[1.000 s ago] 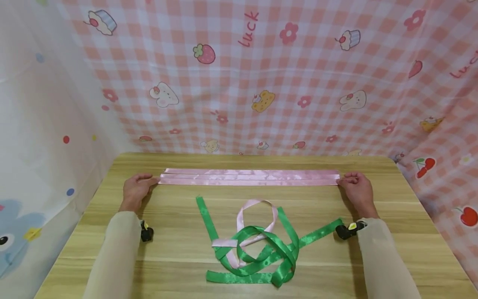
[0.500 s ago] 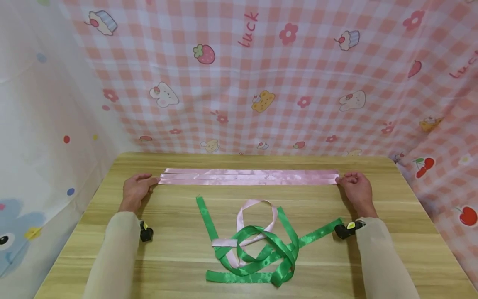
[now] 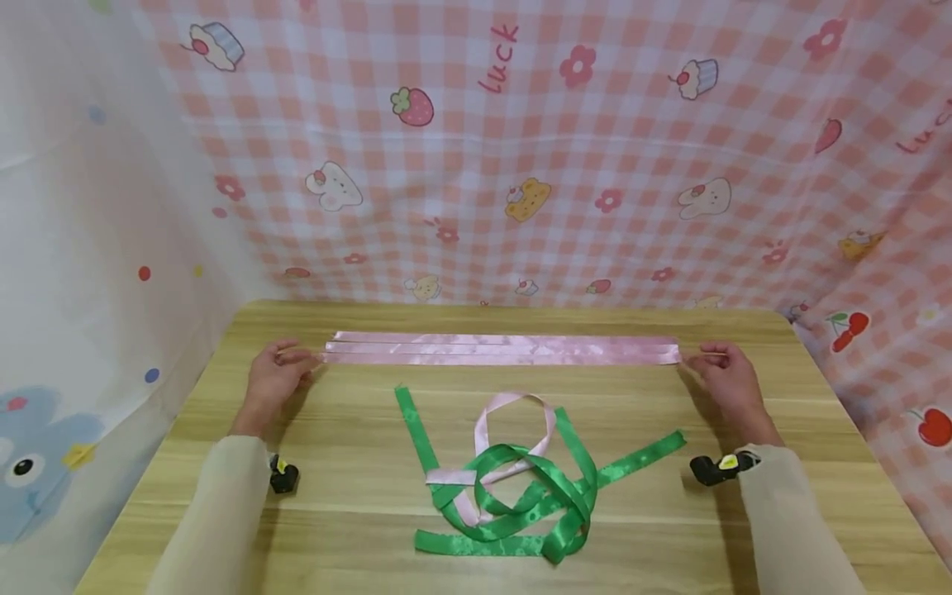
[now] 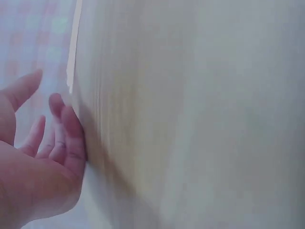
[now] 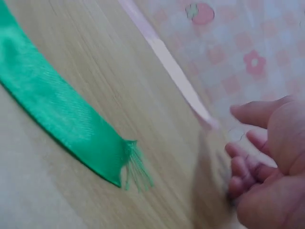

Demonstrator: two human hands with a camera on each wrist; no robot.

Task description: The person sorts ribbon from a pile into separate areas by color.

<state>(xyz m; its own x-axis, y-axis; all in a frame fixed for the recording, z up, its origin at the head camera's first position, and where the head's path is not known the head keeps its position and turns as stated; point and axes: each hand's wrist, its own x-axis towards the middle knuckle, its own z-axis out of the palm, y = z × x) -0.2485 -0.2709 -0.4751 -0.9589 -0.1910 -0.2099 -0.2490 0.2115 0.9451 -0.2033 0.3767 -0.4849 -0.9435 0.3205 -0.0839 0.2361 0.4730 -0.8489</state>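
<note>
On the wood-grain table, the pink strips are lying flat and side by side near the far edge. Their shared long axis is running left to right, roughly parallel to that edge. One set of ends is pointing toward the left hand, the other toward the right hand. At the left, the ends are lying slightly staggered, the farthest strip starting a little more to the right. The left hand is being held just beside these ends, the thumb parted from loosely bent fingers; nothing is being gripped, and fingertip contact cannot be determined. The right hand is being held just beyond the opposite ends, relaxed, with thumb and fingers apart; nothing is being gripped. Nearer the person, a green ribbon is lying in overlapping loops, partly covering a looped pink ribbon. One frayed green end is being shown in the right wrist view.
</note>
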